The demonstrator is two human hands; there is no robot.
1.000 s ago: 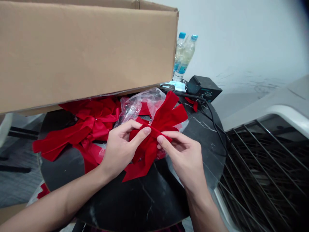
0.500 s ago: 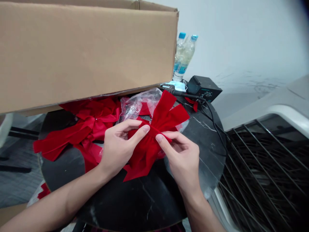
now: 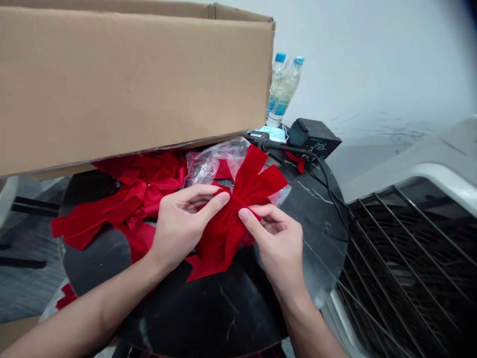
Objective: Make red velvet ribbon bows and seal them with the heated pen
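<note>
A red velvet bow (image 3: 223,238) is held above the dark round table, its loops and tails fanned up and down from a gathered middle. My left hand (image 3: 188,219) pinches a narrow red strip at the bow's centre between thumb and forefinger. On the other side, my right hand (image 3: 279,238) pinches the same strip lower down, so it runs taut across the gathers. More red bows (image 3: 141,189) lie heaped to the left of my left hand. Behind the held bow is a clear plastic bag (image 3: 208,161) with red pieces showing through it.
A large cardboard box (image 3: 137,79) overhangs the back of the marbled table (image 3: 208,318). Two bottles (image 3: 283,94), a blue mask (image 3: 274,133) and a black control unit (image 3: 315,136) with cables stand at the back right. A large wire-grilled fan (image 3: 406,258) is close on the right.
Both hands and the bow have shifted very slightly left. The bow's upper loops have tipped a little lower, and both pinches stay closed on the strip.
</note>
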